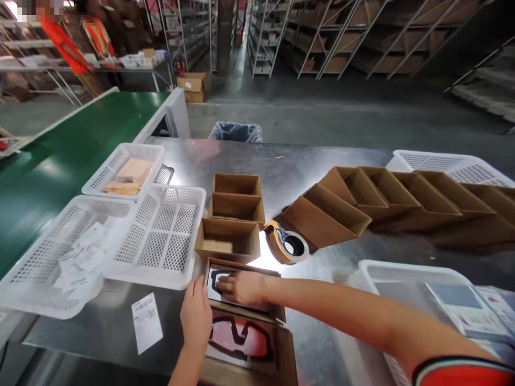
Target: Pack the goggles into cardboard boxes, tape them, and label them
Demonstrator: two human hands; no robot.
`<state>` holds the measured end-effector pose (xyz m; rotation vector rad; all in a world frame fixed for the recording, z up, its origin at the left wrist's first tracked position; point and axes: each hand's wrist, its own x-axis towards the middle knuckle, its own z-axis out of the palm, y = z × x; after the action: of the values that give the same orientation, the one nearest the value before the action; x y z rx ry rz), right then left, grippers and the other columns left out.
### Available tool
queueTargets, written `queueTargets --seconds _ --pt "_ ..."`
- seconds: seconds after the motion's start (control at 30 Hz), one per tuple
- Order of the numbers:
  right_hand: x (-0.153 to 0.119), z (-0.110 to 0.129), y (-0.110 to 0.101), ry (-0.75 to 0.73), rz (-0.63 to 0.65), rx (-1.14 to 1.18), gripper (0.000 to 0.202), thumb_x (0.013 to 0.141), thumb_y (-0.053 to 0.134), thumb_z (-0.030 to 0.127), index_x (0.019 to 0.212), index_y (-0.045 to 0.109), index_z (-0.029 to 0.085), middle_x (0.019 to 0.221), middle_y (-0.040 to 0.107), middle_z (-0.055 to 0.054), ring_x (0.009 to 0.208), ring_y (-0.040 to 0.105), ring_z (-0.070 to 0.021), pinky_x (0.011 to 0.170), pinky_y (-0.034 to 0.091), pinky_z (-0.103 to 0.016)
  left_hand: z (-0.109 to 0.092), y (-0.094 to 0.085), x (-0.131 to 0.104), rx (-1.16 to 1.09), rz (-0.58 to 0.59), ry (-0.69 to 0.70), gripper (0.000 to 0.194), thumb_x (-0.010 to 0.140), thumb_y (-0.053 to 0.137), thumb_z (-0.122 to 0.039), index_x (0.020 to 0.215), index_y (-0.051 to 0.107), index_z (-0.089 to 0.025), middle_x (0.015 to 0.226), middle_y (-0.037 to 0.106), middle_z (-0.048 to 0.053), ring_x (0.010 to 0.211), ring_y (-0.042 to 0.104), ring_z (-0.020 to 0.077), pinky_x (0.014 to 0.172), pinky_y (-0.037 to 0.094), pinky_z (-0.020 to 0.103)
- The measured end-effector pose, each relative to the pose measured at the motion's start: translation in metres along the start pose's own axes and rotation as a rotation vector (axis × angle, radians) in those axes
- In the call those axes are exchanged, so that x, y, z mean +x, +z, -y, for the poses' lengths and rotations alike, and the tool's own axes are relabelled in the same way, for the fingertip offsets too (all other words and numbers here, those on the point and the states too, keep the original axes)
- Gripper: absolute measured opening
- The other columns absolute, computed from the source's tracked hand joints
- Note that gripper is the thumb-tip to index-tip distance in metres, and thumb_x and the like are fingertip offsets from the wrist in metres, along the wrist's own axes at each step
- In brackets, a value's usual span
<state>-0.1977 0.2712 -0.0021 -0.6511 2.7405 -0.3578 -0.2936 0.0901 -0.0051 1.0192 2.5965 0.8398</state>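
My right hand (243,288) reaches into an open cardboard box (277,313), its fingers stretched over a flat white packet (215,292) with a dark printed outline. My left hand (196,313) lies along the left side of this box, fingers extended; its thumb is hidden. Nearest me, another open box (287,354) contains a packet (241,339) with a black goggle-shaped outline on a reddish ground. Just beyond my right hand rests an orange tape dispenser (286,244) with a roll of tape. A white printed slip (147,323) lies left of my left hand.
Open cardboard boxes (229,236) stand beyond my hands, and a slanted row of boxes (386,201) extends right. White baskets (197,236) sit at left, one with papers. Printed packets (462,308) fill a right-hand bin (410,266). A green conveyor (92,128) borders the metal table (322,156).
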Motion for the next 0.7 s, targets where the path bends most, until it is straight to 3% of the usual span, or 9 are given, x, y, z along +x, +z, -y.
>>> queueTargets --seconds 0.07,0.13,0.2,0.23,0.3,0.4,0.5,0.57,0.7 --pt "0.002 -0.004 -0.03 0.046 -0.125 -0.02 0.024 0.094 0.046 0.022 0.102 0.069 0.02 0.102 0.073 -0.007 0.097 0.066 -0.021 0.082 0.052 -0.035 -0.001 -0.001 -0.011 0.08 -0.072 0.147 0.046 0.095 0.038 -0.036 0.134 0.054 -0.016 0.13 0.06 0.018 0.121 0.055 0.0318 0.1 0.045 0.048" --pt "0.001 -0.025 -0.063 0.238 -0.358 -0.025 0.03 0.095 0.045 0.032 0.116 0.064 0.02 0.112 0.07 -0.011 0.104 0.063 -0.0232 0.089 0.049 -0.038 -0.001 0.0 -0.024 0.165 -0.021 0.407 0.062 0.088 0.053 -0.047 0.142 0.046 -0.019 0.142 0.051 0.019 0.13 0.047 0.0371 0.108 0.035 0.057" --pt "-0.004 -0.06 -0.092 0.532 -0.528 -0.042 0.067 0.086 0.059 0.051 0.141 0.046 0.014 0.142 0.05 -0.02 0.131 0.046 -0.0329 0.106 0.037 -0.048 -0.002 0.005 -0.036 0.229 0.127 0.681 0.082 0.075 0.065 -0.058 0.146 0.042 -0.023 0.145 0.05 0.017 0.131 0.046 0.0405 0.11 0.029 0.061" --pt "-0.006 -0.08 -0.103 0.669 -0.519 -0.051 0.095 0.075 0.068 0.06 0.149 0.034 0.01 0.152 0.036 -0.025 0.14 0.033 -0.0398 0.111 0.028 -0.055 -0.002 0.01 -0.04 0.262 0.187 0.76 0.088 0.07 0.069 -0.06 0.146 0.042 -0.025 0.144 0.052 0.016 0.128 0.049 0.0406 0.109 0.03 0.062" --pt "-0.008 -0.114 -0.113 0.869 -0.363 -0.05 0.134 0.054 0.079 0.068 0.154 0.016 0.006 0.156 0.019 -0.032 0.143 0.016 -0.05 0.112 0.013 -0.065 -0.001 0.022 -0.045 0.34 0.187 0.771 0.084 0.068 0.074 -0.054 0.143 0.046 -0.029 0.13 0.063 0.013 0.114 0.058 0.0366 0.104 0.037 0.059" --pt "-0.003 -0.143 -0.107 0.98 -0.189 -0.061 0.139 0.049 0.084 0.06 0.156 0.012 0.009 0.152 0.028 -0.033 0.138 0.027 -0.051 0.109 0.015 -0.067 0.001 0.043 -0.043 0.432 0.023 0.69 0.061 0.075 0.074 -0.031 0.133 0.056 -0.031 0.101 0.072 0.006 0.094 0.063 0.0275 0.093 0.045 0.049" --pt "0.001 -0.151 -0.1 0.984 -0.25 -0.101 0.127 0.052 0.084 0.054 0.153 0.022 0.009 0.143 0.042 -0.03 0.127 0.041 -0.0441 0.106 0.026 -0.061 0.002 0.056 -0.036 0.407 -0.096 0.711 0.033 0.078 0.068 -0.015 0.107 0.068 -0.03 0.096 0.072 0.003 0.089 0.062 0.0229 0.088 0.046 0.042" --pt "-0.007 -0.151 -0.113 0.991 -0.305 -0.125 0.12 0.055 0.082 0.052 0.151 0.027 0.007 0.14 0.045 -0.029 0.124 0.043 -0.0413 0.105 0.028 -0.057 0.0 0.059 -0.032 0.364 -0.133 0.719 0.017 0.078 0.067 -0.011 0.085 0.068 -0.027 0.09 0.071 0.002 0.088 0.062 0.0222 0.088 0.045 0.041" --pt "-0.067 -0.136 -0.193 0.958 -0.558 -0.333 0.116 0.059 0.08 0.054 0.15 0.027 0.005 0.14 0.042 -0.028 0.127 0.038 -0.042 0.105 0.024 -0.058 -0.018 0.047 -0.011 0.389 -0.024 0.731 0.014 0.079 0.065 -0.009 0.079 0.065 -0.024 0.073 0.067 0.0 0.075 0.061 0.0202 0.079 0.046 0.038"
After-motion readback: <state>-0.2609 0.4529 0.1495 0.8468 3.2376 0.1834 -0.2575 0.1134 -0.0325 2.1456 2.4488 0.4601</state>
